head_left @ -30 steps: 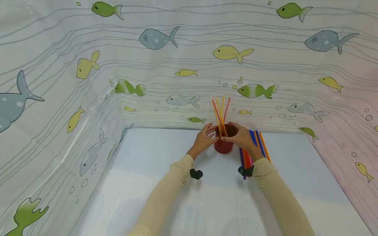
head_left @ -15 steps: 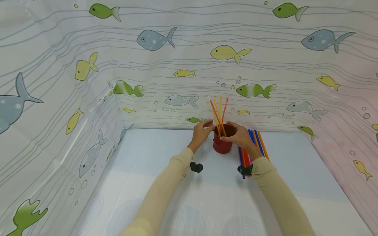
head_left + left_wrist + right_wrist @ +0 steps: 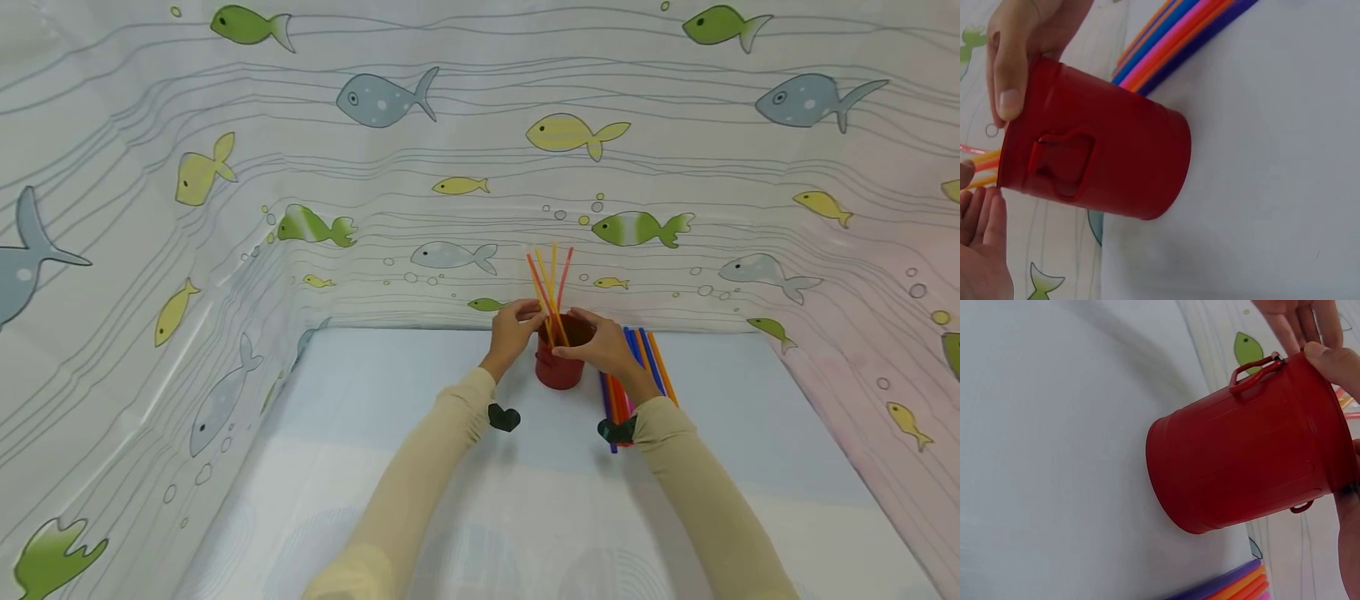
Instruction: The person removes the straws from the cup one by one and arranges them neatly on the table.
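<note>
A small red metal bucket (image 3: 558, 375) with side handles stands upright near the back of the table. Several thin straws (image 3: 553, 279), orange, yellow and pink, lean in it and stick out above the rim. My right hand (image 3: 606, 346) grips the bucket's rim from the right, its thumb on the near side and fingers behind. At the left of the rim is my left hand (image 3: 513, 329), its fingers loosely extended. In the left wrist view the straws' lower part shows between the left thumb (image 3: 966, 173) and fingers (image 3: 988, 219), right at the rim.
A bundle of straws (image 3: 642, 350), blue, orange, red, pink and purple, lies on the table just right of the bucket, partly behind my right forearm. A fish-patterned wall covering (image 3: 480, 225) rises behind the white table (image 3: 420, 367) and on both sides.
My left hand has drawn from the bucket's front left side to the left of its rim, beside the straws. The right hand keeps its hold. The view has shifted slightly.
</note>
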The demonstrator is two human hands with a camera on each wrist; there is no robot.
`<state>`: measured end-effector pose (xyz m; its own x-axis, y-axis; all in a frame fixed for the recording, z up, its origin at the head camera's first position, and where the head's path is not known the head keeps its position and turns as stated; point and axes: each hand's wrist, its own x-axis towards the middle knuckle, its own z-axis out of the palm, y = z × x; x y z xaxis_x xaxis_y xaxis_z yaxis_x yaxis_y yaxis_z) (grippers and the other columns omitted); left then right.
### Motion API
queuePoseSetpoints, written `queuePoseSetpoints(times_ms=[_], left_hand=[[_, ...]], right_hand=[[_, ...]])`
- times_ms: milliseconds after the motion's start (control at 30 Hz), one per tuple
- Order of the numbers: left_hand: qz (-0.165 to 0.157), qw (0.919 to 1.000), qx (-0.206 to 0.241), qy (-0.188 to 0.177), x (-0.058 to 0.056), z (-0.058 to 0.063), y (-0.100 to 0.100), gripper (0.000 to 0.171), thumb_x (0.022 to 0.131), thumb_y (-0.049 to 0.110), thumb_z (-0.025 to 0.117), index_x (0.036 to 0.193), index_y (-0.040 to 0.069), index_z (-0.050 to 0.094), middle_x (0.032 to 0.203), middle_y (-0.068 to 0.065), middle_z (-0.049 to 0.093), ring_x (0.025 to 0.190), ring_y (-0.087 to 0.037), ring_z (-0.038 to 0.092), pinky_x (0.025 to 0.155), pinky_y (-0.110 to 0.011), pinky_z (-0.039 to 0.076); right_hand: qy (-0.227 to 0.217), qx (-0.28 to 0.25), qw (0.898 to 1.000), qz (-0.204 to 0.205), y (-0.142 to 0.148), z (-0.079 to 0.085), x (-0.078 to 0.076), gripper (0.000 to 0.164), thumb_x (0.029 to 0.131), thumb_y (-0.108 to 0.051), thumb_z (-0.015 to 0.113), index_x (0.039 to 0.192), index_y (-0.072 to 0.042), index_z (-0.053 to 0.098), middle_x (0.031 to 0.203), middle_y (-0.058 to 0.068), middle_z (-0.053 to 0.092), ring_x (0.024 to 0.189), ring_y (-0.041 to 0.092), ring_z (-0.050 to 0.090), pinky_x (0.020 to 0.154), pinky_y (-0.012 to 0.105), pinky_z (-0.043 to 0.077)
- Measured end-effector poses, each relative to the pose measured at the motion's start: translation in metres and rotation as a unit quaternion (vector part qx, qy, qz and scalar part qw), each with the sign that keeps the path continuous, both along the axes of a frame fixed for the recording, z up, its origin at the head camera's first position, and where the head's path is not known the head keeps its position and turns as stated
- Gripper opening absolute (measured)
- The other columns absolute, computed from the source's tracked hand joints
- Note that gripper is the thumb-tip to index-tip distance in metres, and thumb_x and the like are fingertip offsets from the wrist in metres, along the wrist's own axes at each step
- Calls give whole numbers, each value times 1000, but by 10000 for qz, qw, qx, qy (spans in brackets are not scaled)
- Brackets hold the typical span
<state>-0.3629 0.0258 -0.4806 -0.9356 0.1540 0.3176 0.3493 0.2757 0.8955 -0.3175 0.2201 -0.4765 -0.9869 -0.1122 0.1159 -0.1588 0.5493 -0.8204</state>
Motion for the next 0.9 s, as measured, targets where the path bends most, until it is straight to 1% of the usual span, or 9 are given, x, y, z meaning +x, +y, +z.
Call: queuePoseSetpoints(times_ms=[100,300,533,700,900], left_hand=[[14,9997,193,-145,-1,-1,1,31,90,14,71,119,3,67,107,-8,72,98,-17,68,77,-22,57],[68,9975,502,-487,-2,0,4,31,91,15,71,119,3,67,108,-9,71,99,-16,69,78,-23,57],[155,9976,425,-523,-6,-1,8,29,91,18,71,117,6,69,108,-4,71,97,-11,68,79,-24,57],[175,9966,504,-626,-7,0,9,29,91,18,71,117,6,68,108,-4,71,98,-12,67,82,-25,56],[231,9957,492,-755,-11,-5,10,29,91,22,72,116,8,70,105,-2,72,96,-11,67,82,-27,57]], right_hand=[[24,-1,10000,17,0,-1,1,93,73,-40,86,148,-8,42,142,11,51,125,31,49,104,49,44],[37,27,10000,-11,1,-4,0,94,72,-43,86,148,-9,42,141,11,51,125,31,48,105,50,42],[21,3,10000,-22,1,-4,1,94,72,-40,87,148,-10,42,143,11,50,127,31,46,106,51,41],[69,46,9999,-61,2,-4,-1,92,72,-42,86,147,-10,44,141,10,51,126,30,48,105,50,42],[45,11,10000,-49,3,-5,-2,92,72,-41,87,147,-10,44,141,9,52,125,30,48,105,49,42]])
